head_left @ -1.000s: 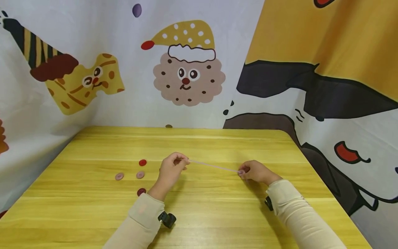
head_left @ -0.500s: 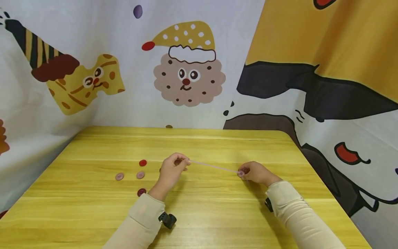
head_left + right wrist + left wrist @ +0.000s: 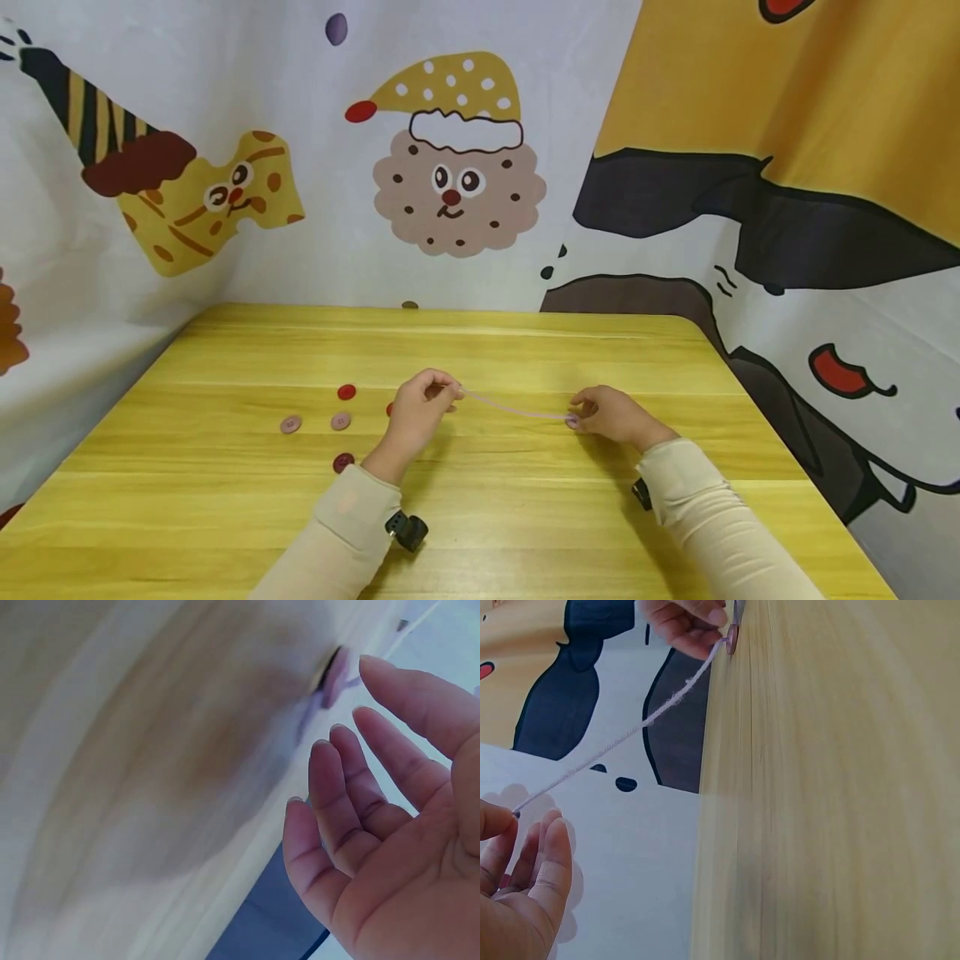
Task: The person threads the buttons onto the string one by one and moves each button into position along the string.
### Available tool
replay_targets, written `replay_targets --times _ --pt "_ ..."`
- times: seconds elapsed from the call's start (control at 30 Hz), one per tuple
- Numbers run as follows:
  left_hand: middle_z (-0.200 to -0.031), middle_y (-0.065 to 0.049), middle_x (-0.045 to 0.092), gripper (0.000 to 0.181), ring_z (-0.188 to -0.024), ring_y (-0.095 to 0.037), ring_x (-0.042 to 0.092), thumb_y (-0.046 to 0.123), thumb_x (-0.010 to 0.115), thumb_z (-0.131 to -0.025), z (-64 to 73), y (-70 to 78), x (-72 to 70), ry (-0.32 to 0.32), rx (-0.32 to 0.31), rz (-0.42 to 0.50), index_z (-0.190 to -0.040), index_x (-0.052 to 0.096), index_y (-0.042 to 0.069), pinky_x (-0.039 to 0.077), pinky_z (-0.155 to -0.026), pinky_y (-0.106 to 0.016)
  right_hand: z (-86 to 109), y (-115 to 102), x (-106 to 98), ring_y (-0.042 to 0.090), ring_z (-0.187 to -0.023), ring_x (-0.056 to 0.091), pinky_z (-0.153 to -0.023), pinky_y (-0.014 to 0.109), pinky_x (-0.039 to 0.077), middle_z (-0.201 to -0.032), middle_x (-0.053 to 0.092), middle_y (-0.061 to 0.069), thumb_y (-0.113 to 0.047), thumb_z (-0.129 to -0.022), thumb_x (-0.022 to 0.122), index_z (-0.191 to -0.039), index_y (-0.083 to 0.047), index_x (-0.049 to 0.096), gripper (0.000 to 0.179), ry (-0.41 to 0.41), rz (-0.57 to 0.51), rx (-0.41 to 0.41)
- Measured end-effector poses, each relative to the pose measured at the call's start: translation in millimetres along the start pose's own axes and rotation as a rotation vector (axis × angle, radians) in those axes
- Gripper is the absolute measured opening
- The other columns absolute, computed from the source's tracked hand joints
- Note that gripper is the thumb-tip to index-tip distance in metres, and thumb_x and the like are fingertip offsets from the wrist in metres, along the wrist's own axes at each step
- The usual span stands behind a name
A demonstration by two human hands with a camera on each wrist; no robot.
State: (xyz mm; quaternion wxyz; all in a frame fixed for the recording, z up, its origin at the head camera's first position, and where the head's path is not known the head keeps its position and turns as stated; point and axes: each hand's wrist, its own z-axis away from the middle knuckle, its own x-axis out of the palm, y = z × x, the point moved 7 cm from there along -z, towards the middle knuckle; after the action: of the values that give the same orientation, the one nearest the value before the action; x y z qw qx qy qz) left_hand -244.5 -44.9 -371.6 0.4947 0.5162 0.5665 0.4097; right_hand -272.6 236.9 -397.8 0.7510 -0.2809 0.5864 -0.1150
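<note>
My left hand point(image 3: 417, 417) pinches one end of a pale purple yarn point(image 3: 517, 411) between thumb and forefinger. The yarn sags across to a pink button point(image 3: 572, 422), which hangs from it near the tabletop by my right hand point(image 3: 618, 417). In the right wrist view the right hand's fingers are spread apart, and the button point(image 3: 336, 677) lies just beyond the fingertips, with a short tail of yarn past it. The left wrist view shows the yarn point(image 3: 630, 735) running up from the left fingertips to the button point(image 3: 733, 639).
Left of the left hand, on the wooden table point(image 3: 480, 517), lie a red button point(image 3: 346, 392), two pink buttons point(image 3: 341, 421) and a dark red button point(image 3: 343, 462). Another red button point(image 3: 389, 409) is mostly hidden behind the left hand. A printed curtain point(image 3: 300, 267) hangs behind.
The yarn was taut and now sags. My right hand has moved slightly left and its fingers have let go of the button. The left hand keeps its pinch, almost unmoved.
</note>
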Motion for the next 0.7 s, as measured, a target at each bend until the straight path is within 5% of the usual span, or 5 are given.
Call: replay_targets --times 0.23,0.7 --pt "-0.086 -0.009 0.066 0.008 -0.085 -0.038 0.063 0.008 0.06 -0.095 -0.3 0.0 0.6 -0.01 0.048 -0.015 -0.094 0.064 0.001 0.055 -0.077 -0.047 -6.9 -20.5 1.8 0.022 -0.087 0.057 -0.073 0.036 0.05 -0.1 0.062 0.014 -0.005 -0.086 0.069 -0.117 0.003 0.063 0.033 0.08 -0.042 -0.069" --pt "-0.089 -0.012 0.066 0.008 -0.086 -0.034 0.063 0.007 0.062 -0.094 0.7 -1.0 1.9 0.004 -0.003 -0.003 -0.096 0.065 -0.001 0.055 -0.079 -0.045 -11.6 -63.5 18.6 0.026 -0.099 0.058 -0.075 0.036 0.05 -0.108 0.064 0.012 -0.006 -0.09 0.066 -0.115 -0.002 0.065 0.025 0.185 -0.222 -0.109"
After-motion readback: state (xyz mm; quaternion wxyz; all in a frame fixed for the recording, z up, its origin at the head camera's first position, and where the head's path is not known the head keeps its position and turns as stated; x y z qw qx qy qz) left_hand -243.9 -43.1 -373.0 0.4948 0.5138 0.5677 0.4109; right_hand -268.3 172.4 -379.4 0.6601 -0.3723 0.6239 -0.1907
